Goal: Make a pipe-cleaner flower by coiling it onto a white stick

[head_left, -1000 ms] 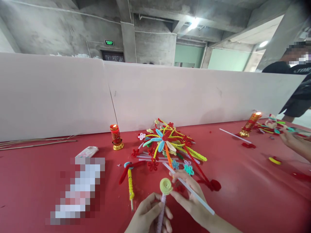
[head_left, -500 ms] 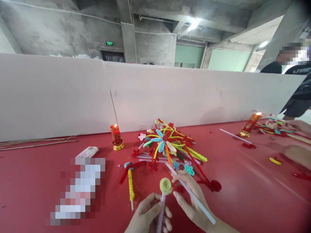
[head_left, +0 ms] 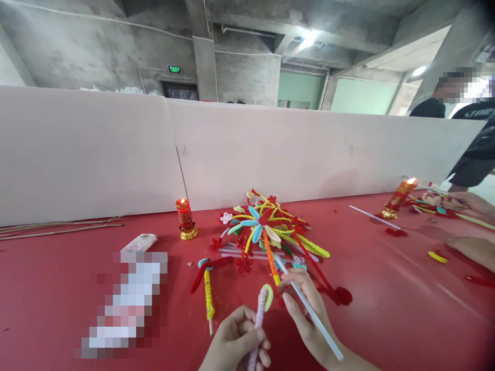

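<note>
My left hand point(head_left: 236, 340) was curled tight around a fuzzy lilac stem point(head_left: 256, 330), thumb laid over the fingers, gripping it near the bottom edge of my view. The stem rose upright from the fist and ended in a flat yellow-green coil point(head_left: 266, 297), seen nearly edge-on and tilted toward my right hand point(head_left: 307, 314).

That right hand sat just beside the coil, fingers half closed and pinching a thin, smooth white stick point(head_left: 309, 309). The stick ran slantwise across the palm, one end past the wrist, the other pointing away from me. The fingertips were close to the coil; I could not tell whether they touched it.

Just beyond both hands lay a loose pile point(head_left: 270, 229) of fuzzy wire flowers and stems in red, yellow, blue and orange, with more white sticks under it. Left of my left hand lay a yellow stem point(head_left: 208, 296) crossed by a red one. Further left of the pile stood a small lit red candle point(head_left: 184, 216) on a gold base. Everything rested on a smooth red table point(head_left: 386, 309).

Far to my right another person's hands point(head_left: 469, 226) worked near a second candle point(head_left: 398, 197).
</note>
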The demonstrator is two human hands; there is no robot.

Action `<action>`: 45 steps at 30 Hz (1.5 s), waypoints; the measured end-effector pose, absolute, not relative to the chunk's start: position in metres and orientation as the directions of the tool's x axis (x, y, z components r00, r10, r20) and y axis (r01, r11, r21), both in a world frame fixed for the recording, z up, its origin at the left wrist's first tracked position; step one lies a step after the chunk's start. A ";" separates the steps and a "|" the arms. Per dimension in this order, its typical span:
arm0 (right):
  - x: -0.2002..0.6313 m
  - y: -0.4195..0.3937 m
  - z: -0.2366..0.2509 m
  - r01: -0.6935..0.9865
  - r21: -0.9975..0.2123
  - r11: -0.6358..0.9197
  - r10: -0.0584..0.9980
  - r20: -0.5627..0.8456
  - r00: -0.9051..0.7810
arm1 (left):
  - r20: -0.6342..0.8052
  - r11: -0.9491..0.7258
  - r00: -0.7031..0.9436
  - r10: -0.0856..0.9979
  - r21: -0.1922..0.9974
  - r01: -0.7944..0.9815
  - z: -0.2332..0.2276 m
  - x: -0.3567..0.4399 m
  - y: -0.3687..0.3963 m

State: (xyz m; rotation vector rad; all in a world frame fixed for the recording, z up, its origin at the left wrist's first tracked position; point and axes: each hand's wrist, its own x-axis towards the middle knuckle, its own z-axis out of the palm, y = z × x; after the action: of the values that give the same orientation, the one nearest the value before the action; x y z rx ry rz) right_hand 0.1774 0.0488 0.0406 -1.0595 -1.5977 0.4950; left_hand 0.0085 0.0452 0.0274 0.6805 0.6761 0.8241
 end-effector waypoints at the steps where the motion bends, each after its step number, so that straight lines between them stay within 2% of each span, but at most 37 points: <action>1: 0.177 0.048 0.040 0.351 -0.795 0.495 0.848 0.530 0.006 | -0.259 0.488 0.497 0.828 0.769 -0.413 0.026 0.009 0.045; 5: 0.172 0.046 0.040 0.192 -0.916 0.353 0.933 0.361 0.009 | -0.231 0.433 0.479 0.847 0.823 -0.368 0.021 0.010 0.043; 8: 0.169 0.042 0.044 0.153 -0.948 0.279 0.959 0.283 0.002 | -0.214 0.388 0.451 0.866 0.857 -0.339 0.017 0.012 0.042; 21: 0.169 0.037 0.053 0.166 -0.938 0.304 0.946 0.318 0.065 | -0.293 0.390 0.383 0.876 0.898 -0.204 0.036 0.014 0.035; 31: 0.170 0.042 0.055 0.149 -0.924 0.352 0.924 0.368 0.102 | -0.318 0.422 0.433 0.843 0.891 -0.166 0.042 0.012 0.037; 38: 0.171 0.044 0.053 0.165 -0.916 0.365 0.913 0.387 0.129 | -0.336 0.454 0.449 0.828 0.872 -0.185 0.043 0.013 0.039; 45: 0.172 0.044 0.051 0.166 -0.920 0.356 0.918 0.378 0.124 | -0.325 0.481 0.451 0.831 0.827 -0.290 0.034 0.011 0.039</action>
State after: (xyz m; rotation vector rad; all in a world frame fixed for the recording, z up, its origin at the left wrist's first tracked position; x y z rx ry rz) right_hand 0.1718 0.0439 0.0514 -1.0916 -1.3501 0.7480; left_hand 0.0113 0.0388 0.0341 0.7752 0.8194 0.7852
